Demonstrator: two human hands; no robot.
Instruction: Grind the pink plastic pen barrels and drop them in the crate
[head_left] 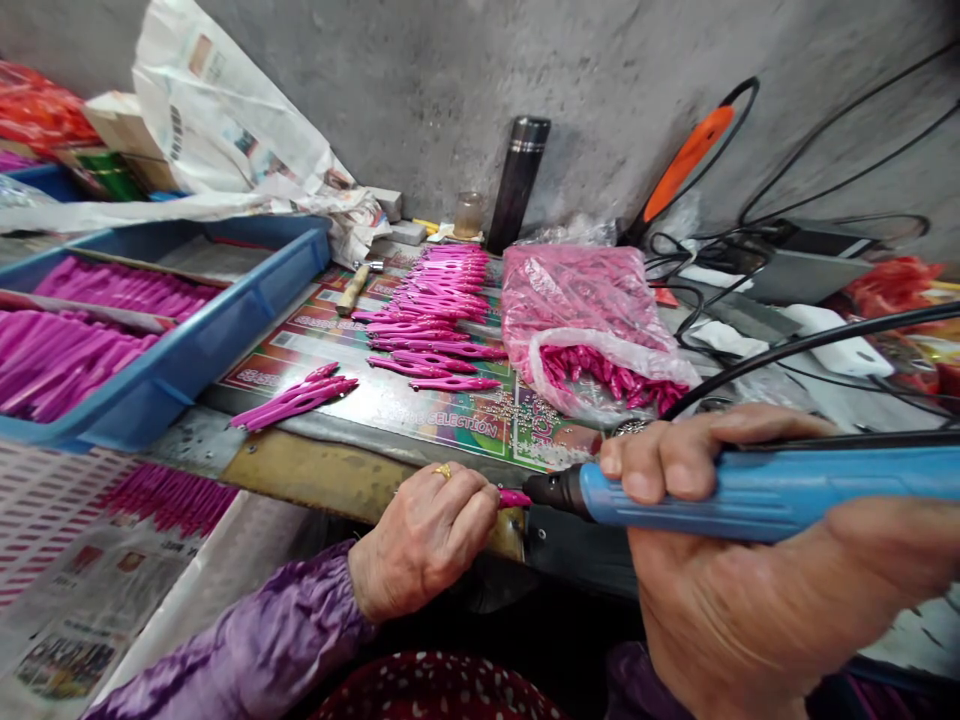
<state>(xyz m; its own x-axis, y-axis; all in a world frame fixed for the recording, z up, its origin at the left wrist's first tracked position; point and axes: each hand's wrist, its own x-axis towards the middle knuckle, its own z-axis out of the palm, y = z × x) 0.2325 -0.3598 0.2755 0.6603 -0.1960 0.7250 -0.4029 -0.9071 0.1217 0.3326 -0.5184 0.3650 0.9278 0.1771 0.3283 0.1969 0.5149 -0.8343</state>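
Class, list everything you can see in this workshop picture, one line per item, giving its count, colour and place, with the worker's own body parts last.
Plastic tray: one, blue, far left of bench, holding magenta pieces
Loose pieces: many, magenta, on printed board
Plastic bag: one, clear, full of pink pieces, right of pile
Flask: one, black, against wall
Glass jar: one, amber-tinted, beside flask
Newspaper: one crumpled sheet, white, behind tray
Cables: several, black, along right wall
Rotary tool: one, blue, in right hand
Small piece: one, magenta, at tool tip
Left hand: one, pinching small piece
Right hand: one, gripping rotary tool
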